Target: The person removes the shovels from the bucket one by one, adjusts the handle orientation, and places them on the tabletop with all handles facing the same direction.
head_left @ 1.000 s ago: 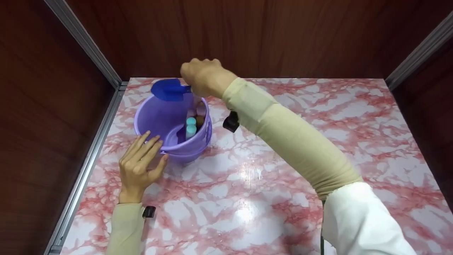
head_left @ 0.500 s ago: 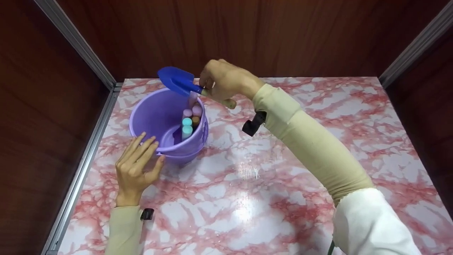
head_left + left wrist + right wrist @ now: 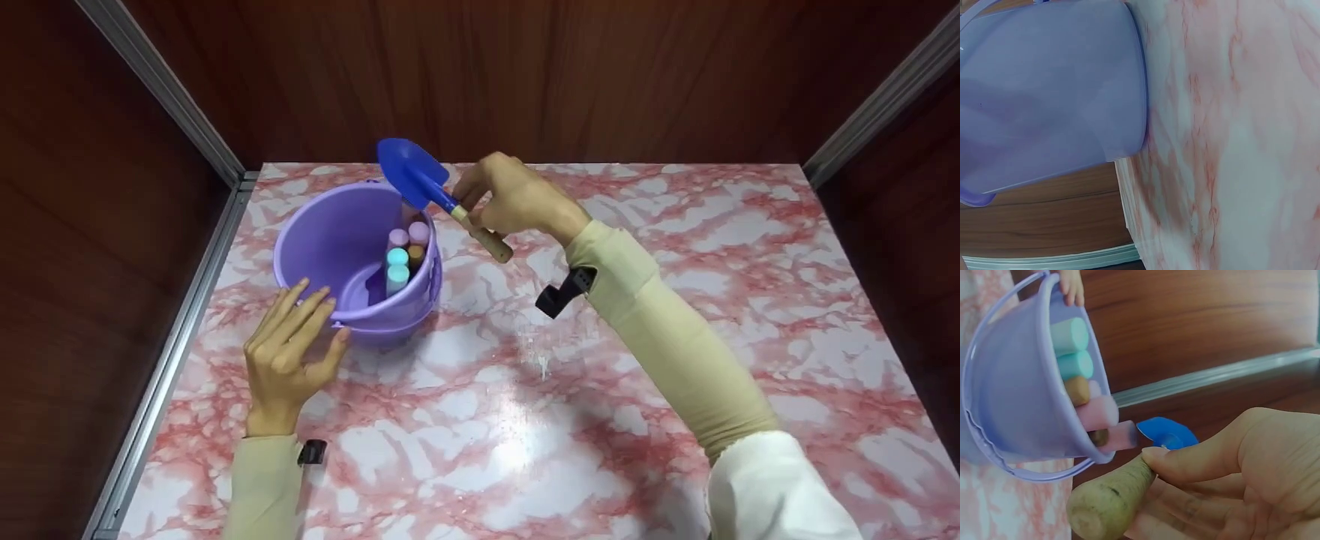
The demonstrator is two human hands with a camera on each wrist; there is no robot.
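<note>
A purple bucket [image 3: 330,225] stands upright at the left of the table, with its handle hanging down on the near right side. Inside it, along the right wall, several handles in turquoise [image 3: 397,277], pink [image 3: 418,233] and brown [image 3: 415,257] stick up. My left hand [image 3: 289,360] rests its straight fingers over the bucket's near left rim. Beyond the rim's far right, my right hand [image 3: 517,196] pinches a small trowel with a blue blade [image 3: 409,169] and a wooden handle [image 3: 1112,495]. The blade points up and left, raised above the rim.
The red-and-white marbled table [image 3: 480,420] extends right and in front of the bucket. Dark wooden panels [image 3: 525,82] enclose the back and sides, with a metal rail [image 3: 180,322] along the left edge. A black camera [image 3: 562,292] sits on my right wrist.
My right hand has moved right and toward me, carrying the trowel from over the bucket to its far right rim. The trowel's wooden handle now shows. My left hand stays on the rim.
</note>
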